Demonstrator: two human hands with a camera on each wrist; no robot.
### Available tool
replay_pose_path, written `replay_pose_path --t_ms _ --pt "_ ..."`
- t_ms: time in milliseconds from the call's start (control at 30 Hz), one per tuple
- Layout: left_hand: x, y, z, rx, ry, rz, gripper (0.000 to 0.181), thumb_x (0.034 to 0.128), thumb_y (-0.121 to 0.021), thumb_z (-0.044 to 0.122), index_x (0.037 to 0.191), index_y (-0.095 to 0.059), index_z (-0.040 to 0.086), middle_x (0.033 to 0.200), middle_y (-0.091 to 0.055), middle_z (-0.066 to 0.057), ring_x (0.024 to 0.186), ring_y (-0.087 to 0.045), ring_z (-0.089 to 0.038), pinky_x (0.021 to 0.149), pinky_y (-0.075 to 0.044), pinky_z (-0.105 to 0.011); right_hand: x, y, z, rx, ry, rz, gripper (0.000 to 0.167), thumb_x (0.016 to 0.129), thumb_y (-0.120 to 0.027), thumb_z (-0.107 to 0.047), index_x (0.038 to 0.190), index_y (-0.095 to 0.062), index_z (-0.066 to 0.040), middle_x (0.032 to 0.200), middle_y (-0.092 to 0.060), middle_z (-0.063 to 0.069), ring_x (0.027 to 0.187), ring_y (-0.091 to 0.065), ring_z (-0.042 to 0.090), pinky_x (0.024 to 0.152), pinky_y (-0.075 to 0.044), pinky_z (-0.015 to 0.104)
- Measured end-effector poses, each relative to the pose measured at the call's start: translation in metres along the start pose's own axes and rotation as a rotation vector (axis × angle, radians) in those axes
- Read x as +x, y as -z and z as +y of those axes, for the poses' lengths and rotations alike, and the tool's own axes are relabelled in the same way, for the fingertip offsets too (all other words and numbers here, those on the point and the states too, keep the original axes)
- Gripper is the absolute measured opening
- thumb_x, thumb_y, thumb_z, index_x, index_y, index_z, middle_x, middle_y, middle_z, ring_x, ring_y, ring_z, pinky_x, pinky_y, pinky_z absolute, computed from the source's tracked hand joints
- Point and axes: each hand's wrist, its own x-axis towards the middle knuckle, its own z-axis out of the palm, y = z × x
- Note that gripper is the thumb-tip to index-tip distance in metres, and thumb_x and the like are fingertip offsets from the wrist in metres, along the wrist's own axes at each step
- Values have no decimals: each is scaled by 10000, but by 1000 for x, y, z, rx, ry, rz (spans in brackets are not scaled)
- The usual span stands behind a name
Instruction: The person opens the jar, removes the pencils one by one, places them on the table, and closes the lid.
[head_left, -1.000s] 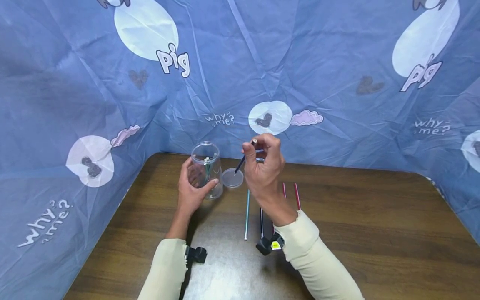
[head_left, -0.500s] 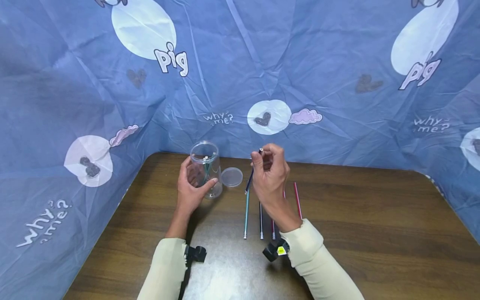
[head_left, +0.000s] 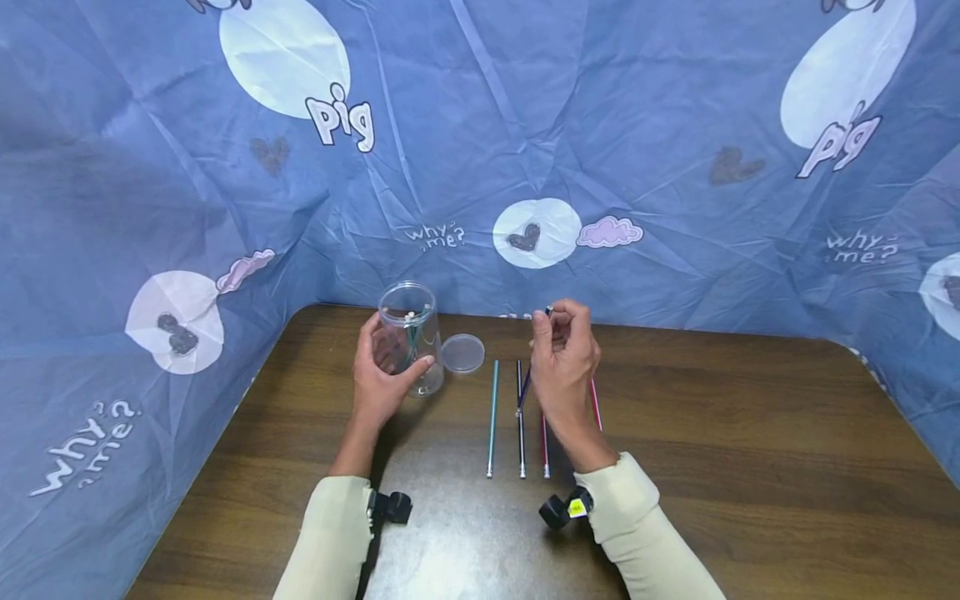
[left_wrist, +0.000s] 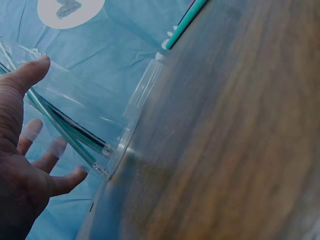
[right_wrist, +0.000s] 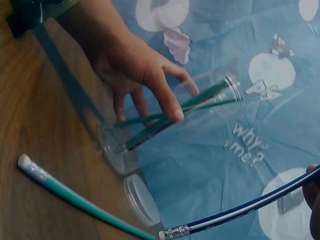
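Note:
The left hand curls round a clear plastic jar that stands upright with several green and dark pencils inside. In the right hand, thumb and fingers pinch a dark blue striped pencil near one end; its eraser end points down, over a dark pencil on the table. A teal pencil lies left of that one. Further right are a red pencil and another red pencil, both partly hidden by the right hand and forearm.
A round clear lid lies on the wooden table just right of the jar. Blue printed cloth hangs behind the table and at its sides. Each wrist wears a small black camera.
The right hand has moved right and slightly down with the blue pencil, away from the lid, uncovering more of the teal and dark pencils. The left hand stays on the jar.

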Motion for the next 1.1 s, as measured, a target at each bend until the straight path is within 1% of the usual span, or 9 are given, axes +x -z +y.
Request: replay_pose_path --t_ms 100,267,333,400,500,567,700,867,1100 --pt "0 -1 1 4 -2 1 850 746 -857 12 1462 -401 74 1314 -555 -263 1193 -558 -393 984 -444 -578 0 6 4 -24 -40 7 168 944 -671 -59 1028 -546 17 738 -623 114 533 -589 169 513 -451 170" --pt "0 -2 1 1 2 3 853 743 -860 16 1461 -402 74 1312 -557 -260 1186 -559 -391 976 -447 -580 -1 14 9 -58 -81 -2 200 966 -665 -147 1051 -557 -1 759 -631 111 538 -605 192 533 -459 183" --pt "0 -2 0 -5 -3 5 853 740 -860 13 1459 -404 68 1305 -560 -262 1175 -563 -389 968 -453 -570 -1 16 11 -74 -90 -3 205 966 -665 -147 1058 -557 0 758 -628 119 541 -606 208 542 -459 189" --pt "0 -2 -1 -12 -13 6 851 739 -860 6 1456 -404 55 1297 -561 -272 1163 -567 -389 962 -457 -562 -1 17 9 -89 -103 -1 193 963 -658 -100 1052 -550 33 751 -622 157 537 -600 252 542 -454 195" --pt "0 -1 -2 -20 -25 7 849 736 -858 -6 1452 -404 35 1287 -563 -278 1152 -573 -390 961 -461 -551 -2 19 11 -111 -125 3 195 961 -656 -89 1060 -553 44 756 -624 169 539 -595 260 543 -445 198" --pt "0 -1 -2 -22 -23 6 850 735 -855 -14 1452 -401 32 1289 -563 -276 1153 -573 -390 967 -461 -548 -2 22 13 -119 -140 2 199 965 -655 -107 1061 -558 39 757 -625 160 540 -595 245 540 -443 192" --pt "1 -1 -2 -29 -11 8 849 732 -851 -31 1450 -405 45 1290 -561 -272 1160 -570 -399 980 -456 -549 -3 28 23 -128 -153 -5 232 978 -653 -205 1076 -572 -10 758 -636 97 544 -594 161 527 -446 177" --pt "1 -2 -2 -39 -14 7 847 731 -848 -43 1448 -403 31 1291 -556 -286 1163 -569 -415 991 -446 -563 -3 36 28 -157 -158 -3 272 982 -648 -252 1079 -569 -10 755 -637 84 547 -579 88 521 -443 170" --pt "1 -3 -2 -34 -12 4 855 732 -848 -33 1453 -392 22 1295 -554 -295 1156 -570 -418 980 -450 -569 1 48 32 -186 -178 -17 302 990 -632 -289 1079 -567 -8 779 -635 82 558 -581 77 532 -457 180"
